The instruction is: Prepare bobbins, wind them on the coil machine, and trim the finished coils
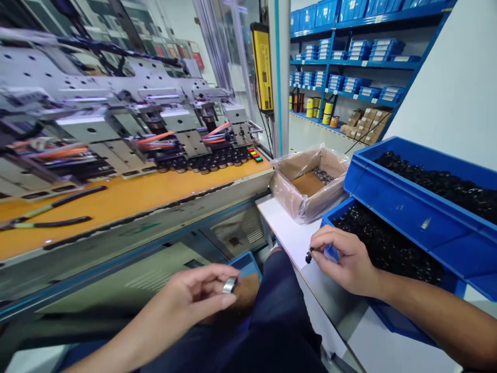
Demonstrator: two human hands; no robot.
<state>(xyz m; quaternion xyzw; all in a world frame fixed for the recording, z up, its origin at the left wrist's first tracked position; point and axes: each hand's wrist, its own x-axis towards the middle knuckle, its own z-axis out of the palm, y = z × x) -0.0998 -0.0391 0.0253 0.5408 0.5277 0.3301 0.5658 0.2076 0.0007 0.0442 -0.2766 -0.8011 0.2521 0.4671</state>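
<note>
Between the thumb and fingers of my left hand [198,295] is a shiny metal ring [230,285], held above my lap. My right hand [347,259] pinches a small black part [309,256] whose exact kind I cannot make out. That hand is over the white side table, just in front of the lower blue bin [334,210] full of similar black parts [388,243]. The ring and the black part are well apart.
An upper blue bin [427,207] of black parts sits stacked at the right. Beside it stands a plastic-lined cardboard box [298,204] with small metal pieces. At left, a machine bench [135,202] carries pliers [54,210], a row of dark round parts [209,161] and coloured buttons [255,155].
</note>
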